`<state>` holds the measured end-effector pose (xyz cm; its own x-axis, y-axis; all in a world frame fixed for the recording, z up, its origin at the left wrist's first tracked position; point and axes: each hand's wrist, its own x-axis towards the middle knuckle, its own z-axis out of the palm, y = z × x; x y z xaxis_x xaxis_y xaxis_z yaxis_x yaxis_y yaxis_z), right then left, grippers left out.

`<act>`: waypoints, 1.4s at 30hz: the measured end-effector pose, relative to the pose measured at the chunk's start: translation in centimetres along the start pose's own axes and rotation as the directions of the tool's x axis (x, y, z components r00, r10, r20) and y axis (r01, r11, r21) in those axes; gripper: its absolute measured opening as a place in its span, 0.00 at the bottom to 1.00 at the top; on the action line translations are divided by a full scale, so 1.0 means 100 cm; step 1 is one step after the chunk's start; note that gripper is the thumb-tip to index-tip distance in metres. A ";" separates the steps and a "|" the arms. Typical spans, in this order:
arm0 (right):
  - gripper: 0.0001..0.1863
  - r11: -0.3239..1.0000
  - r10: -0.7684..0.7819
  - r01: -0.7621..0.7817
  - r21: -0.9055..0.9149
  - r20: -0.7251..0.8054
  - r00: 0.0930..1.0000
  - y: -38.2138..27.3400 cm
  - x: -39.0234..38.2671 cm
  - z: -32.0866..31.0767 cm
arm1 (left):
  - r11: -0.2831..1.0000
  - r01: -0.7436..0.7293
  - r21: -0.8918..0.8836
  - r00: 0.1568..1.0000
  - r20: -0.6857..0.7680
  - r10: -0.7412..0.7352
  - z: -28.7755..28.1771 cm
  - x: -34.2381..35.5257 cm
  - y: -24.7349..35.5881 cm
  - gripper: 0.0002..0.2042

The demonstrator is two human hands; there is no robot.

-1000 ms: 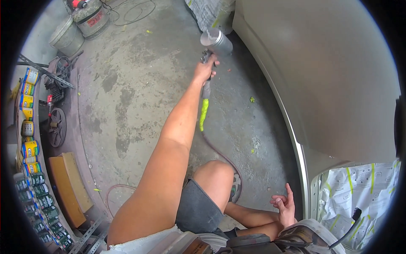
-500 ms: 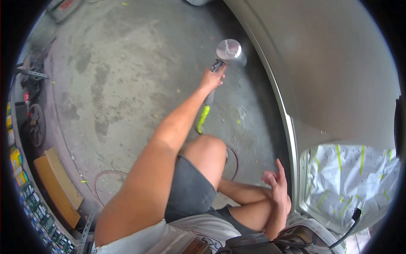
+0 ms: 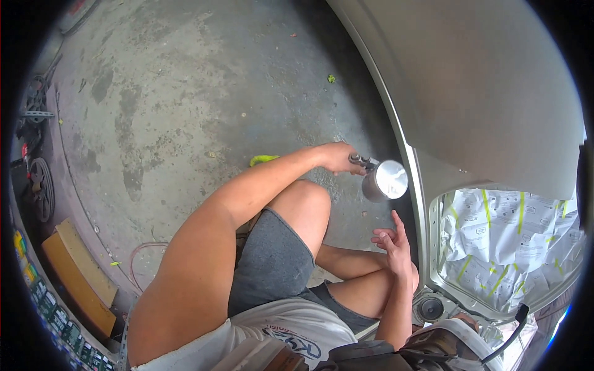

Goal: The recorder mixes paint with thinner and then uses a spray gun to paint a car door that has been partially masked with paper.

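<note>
My left hand [image 3: 339, 157] is closed around the grip of a spray gun [image 3: 385, 182] with a round, shiny metal cup. The gun sits beside the lower edge of a large beige-silver car body panel [image 3: 458, 93], with a small gap showing between them. Behind my left wrist, a lime-green wrapped piece of hose [image 3: 264, 159] shows. My right hand [image 3: 393, 242] is just nearer to me than the cup, empty, with the index finger stretched out and the others partly bent. Fingers of the left hand are partly hidden by the gun.
White masking sheet [image 3: 501, 238] with lime-green tape covers an opening in the panel at right. A round speaker [image 3: 429, 308] lies below it. A reddish hose [image 3: 141, 248] curves over the stained concrete floor [image 3: 185, 93]. Cardboard [image 3: 80, 272] and shelved boxes stand at left.
My left hand has swung the spray gun nearer and to the right, toward the panel edge and my right hand. The right hand has shifted only slightly.
</note>
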<state>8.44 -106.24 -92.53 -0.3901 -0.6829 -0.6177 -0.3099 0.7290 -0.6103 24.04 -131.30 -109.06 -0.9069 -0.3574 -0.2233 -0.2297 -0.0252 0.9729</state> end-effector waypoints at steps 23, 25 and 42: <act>0.38 0.998 -0.054 0.055 -0.004 0.044 0.998 -0.020 0.011 0.006 | 0.996 0.044 -0.076 0.914 -0.399 -0.070 -0.062 -0.082 -0.033 0.15; 0.38 0.998 -0.062 0.062 -0.001 0.051 0.997 -0.020 0.010 0.009 | 0.976 -0.044 -0.215 0.850 -0.522 -0.077 -0.087 -0.079 -0.044 0.17; 0.38 0.993 -0.107 0.105 0.046 0.041 0.993 -0.011 0.000 0.011 | 0.908 -0.399 -0.126 -0.189 -0.958 -0.216 -0.327 -0.102 0.000 0.18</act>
<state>9.78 -107.11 -92.40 -0.3188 -0.7585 -0.5684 -0.3091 0.6501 -0.6941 44.88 -158.18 -104.81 0.5596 -0.8214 -0.1107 0.1976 0.0025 0.9803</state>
